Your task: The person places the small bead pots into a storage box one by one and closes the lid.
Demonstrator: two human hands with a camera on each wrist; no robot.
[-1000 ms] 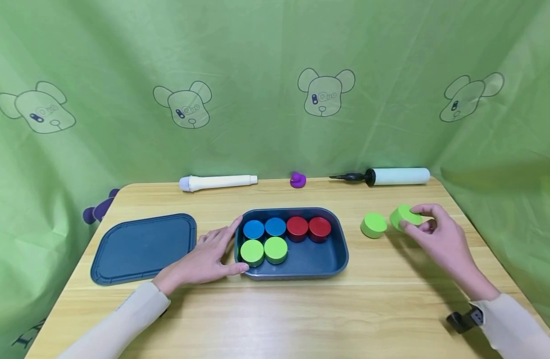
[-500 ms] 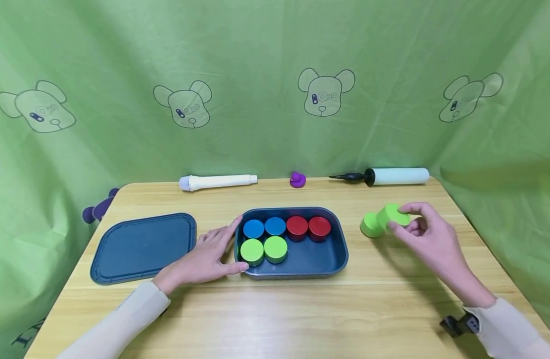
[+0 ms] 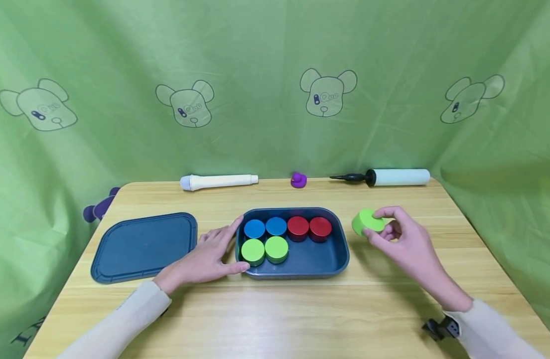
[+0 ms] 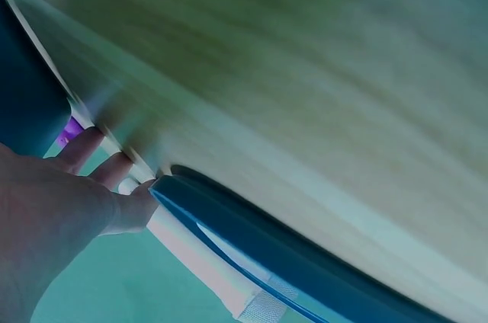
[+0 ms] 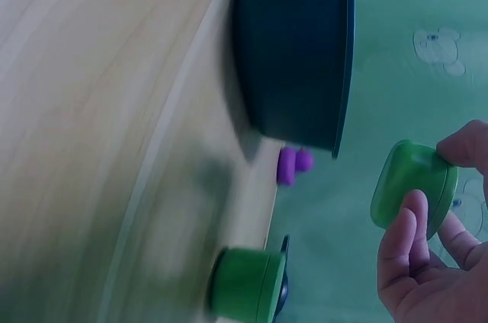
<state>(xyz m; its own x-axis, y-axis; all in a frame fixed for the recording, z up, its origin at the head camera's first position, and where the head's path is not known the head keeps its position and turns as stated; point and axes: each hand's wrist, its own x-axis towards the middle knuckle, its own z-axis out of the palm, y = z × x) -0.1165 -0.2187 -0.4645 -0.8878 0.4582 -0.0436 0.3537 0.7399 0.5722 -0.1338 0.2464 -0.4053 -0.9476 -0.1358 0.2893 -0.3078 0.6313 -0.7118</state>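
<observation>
My right hand (image 3: 405,239) pinches a small round green lidded jar (image 3: 368,223) between thumb and fingers, raised above the table just right of the dark blue box (image 3: 297,274). Another green jar (image 5: 244,285) stands on the table below it in the right wrist view; in the head view the held one hides it. My left hand (image 3: 203,257) lies at the box's left end, fingers extended, index fingertip and thumb touching the rim. Inside the box are two blue jars (image 3: 254,229), two red jars (image 3: 298,228) and two green jars (image 3: 253,251).
A flat dark blue lid (image 3: 145,247) lies left of the box, near my left forearm. Along the back edge lie a white microphone (image 3: 218,182), a purple duck (image 3: 298,180) and a pump (image 3: 398,177) with a black nozzle. Behind hangs a green curtain (image 3: 257,99).
My right hand has moved left with the green jar, from beyond the other green jar to in front of it, nearer the box. My left hand stays at the box.
</observation>
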